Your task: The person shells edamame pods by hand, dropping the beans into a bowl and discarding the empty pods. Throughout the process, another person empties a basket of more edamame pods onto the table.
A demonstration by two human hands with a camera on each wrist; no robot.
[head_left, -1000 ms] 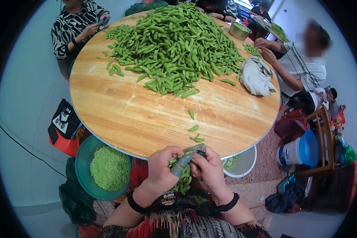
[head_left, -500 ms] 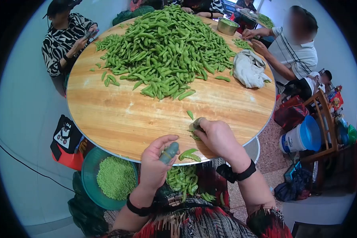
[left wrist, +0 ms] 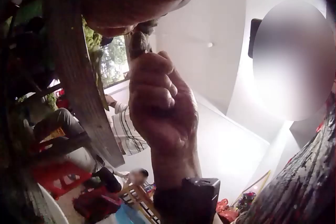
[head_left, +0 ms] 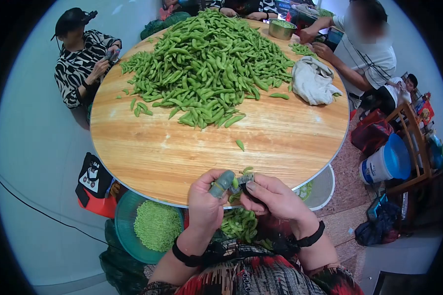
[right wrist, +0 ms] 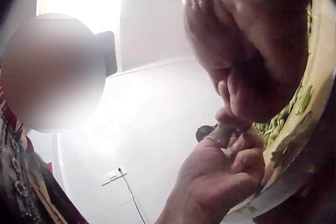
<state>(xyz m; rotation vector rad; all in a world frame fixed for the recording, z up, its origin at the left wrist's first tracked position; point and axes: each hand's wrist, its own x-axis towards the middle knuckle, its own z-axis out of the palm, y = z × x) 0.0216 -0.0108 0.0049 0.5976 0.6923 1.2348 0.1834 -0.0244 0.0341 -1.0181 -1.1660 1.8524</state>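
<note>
Above the table's near edge, my left hand [head_left: 205, 204] and right hand [head_left: 280, 199] meet around a small green pod [head_left: 235, 183]. Curled left fingers pinch it, and a grey-green cover [head_left: 222, 184] wraps the left thumb. Dark and grey wrapping shows on the right fingers, which are bent around the pod's other side and partly hide it. In the right wrist view the left hand [right wrist: 220, 182] touches the fingertips of the right hand [right wrist: 247, 40]. Below the hands, more pods [head_left: 241, 223] lie in the lap. A large heap of green pods [head_left: 206, 64] covers the table's far half.
Below the round table [head_left: 147, 157] stand a teal basin of shelled beans [head_left: 157, 223] at the left and a white basket [head_left: 325, 189] at the right. A grey cloth [head_left: 312, 81] and a metal bowl [head_left: 282, 29] rest on the table. Other people sit around it.
The right hand reached onto the table near loose pods, then came back to the left hand. The left hand has closed from a looser pose, and the view has shifted slightly.
</note>
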